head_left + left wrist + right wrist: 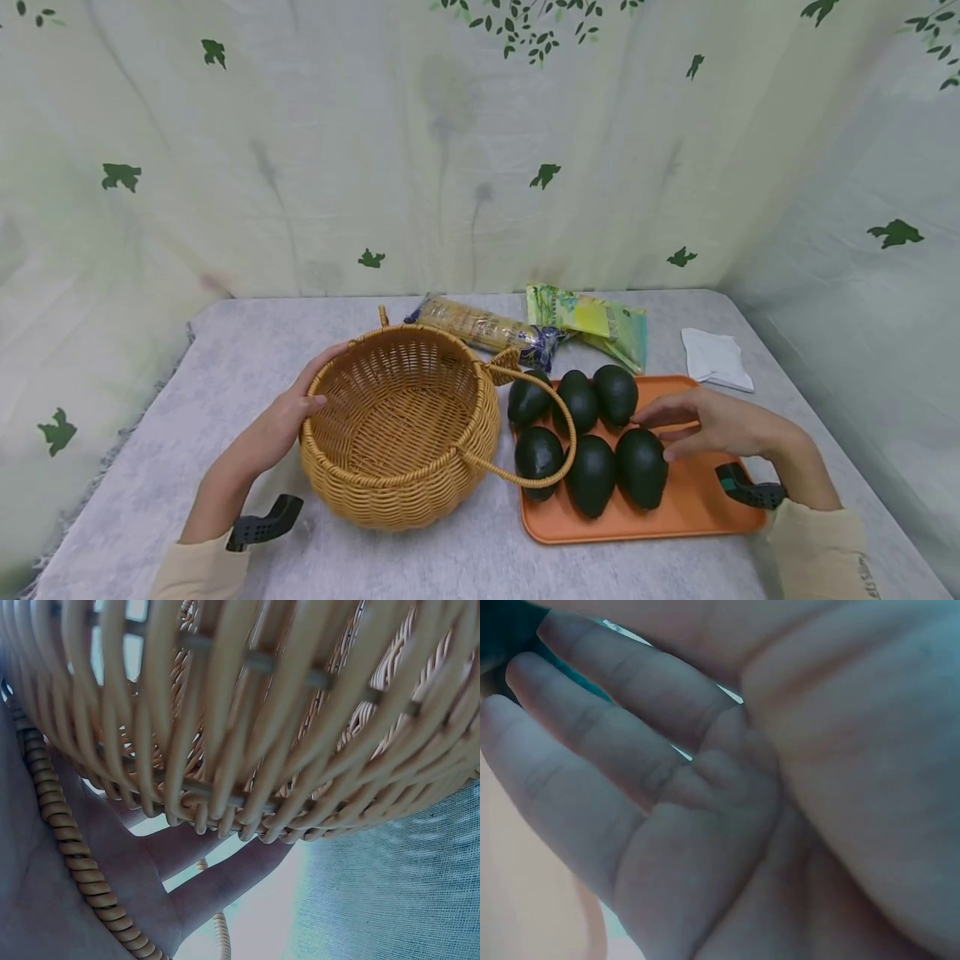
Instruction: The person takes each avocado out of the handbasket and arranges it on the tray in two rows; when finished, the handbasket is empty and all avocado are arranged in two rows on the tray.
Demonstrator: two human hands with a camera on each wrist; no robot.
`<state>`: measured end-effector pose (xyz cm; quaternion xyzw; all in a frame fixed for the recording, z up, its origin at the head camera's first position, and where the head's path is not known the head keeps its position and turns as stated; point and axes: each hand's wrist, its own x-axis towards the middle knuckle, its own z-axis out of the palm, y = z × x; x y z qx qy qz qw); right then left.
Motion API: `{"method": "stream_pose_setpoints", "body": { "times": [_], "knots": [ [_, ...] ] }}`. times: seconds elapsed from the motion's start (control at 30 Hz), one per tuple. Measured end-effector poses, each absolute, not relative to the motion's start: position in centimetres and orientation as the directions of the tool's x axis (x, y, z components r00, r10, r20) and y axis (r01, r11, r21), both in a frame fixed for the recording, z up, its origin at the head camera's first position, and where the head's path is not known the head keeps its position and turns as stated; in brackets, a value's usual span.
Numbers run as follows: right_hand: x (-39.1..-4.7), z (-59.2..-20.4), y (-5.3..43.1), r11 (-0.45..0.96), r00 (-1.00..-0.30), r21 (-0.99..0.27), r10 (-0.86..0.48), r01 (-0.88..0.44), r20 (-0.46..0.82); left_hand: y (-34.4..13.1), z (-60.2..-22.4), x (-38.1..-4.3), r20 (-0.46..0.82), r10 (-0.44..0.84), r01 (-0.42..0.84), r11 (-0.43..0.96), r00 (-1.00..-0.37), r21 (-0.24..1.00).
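My left hand (281, 417) grips the left rim of a round wicker basket (330, 492), thumb over the rim. In the left wrist view, its fingers (217, 889) lie along the outside of the woven wall (247, 712), and a wrapped handle crosses the palm. No contents show inside the basket. An orange tray (705, 508) carries several dark avocados in two rows. My right hand (712, 421) is over the tray, fingertips at the upper end of the front-right avocado (642, 468) and thumb at its right side. In the right wrist view, the fingers (577, 720) look extended.
The basket's right handle (573, 437) hangs over the left avocados (538, 454). Behind lie a clear pack of yellowish food (480, 322) and a green-yellow packet (585, 317). A white tissue pack (712, 357) lies back right. Patterned cloth (480, 167) hangs behind the table.
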<state>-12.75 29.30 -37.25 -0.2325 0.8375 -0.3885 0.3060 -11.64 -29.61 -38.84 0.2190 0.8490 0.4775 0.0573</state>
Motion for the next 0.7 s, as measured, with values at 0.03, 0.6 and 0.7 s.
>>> {"method": "stream_pose_setpoints", "body": {
  "times": [0.03,0.6,0.7],
  "knots": [
    [-12.8,-37.2,29.3,0.580,-0.704,-0.802,-0.630,-0.145,-0.328,-29.6,-38.8,-11.6,0.112,0.426,0.319,0.452,-0.898,0.833],
    [-12.3,-36.3,29.0,0.631,-0.866,-0.739,-0.482,-0.237,-0.134,-29.7,-38.7,-11.5,0.111,0.384,0.320,0.538,-0.917,0.780],
    [-12.3,-36.2,28.5,0.679,-0.914,-0.668,-0.407,-0.305,0.004,-29.7,-38.0,-11.4,0.131,0.351,0.329,0.596,-0.927,0.732]
  ]
}}
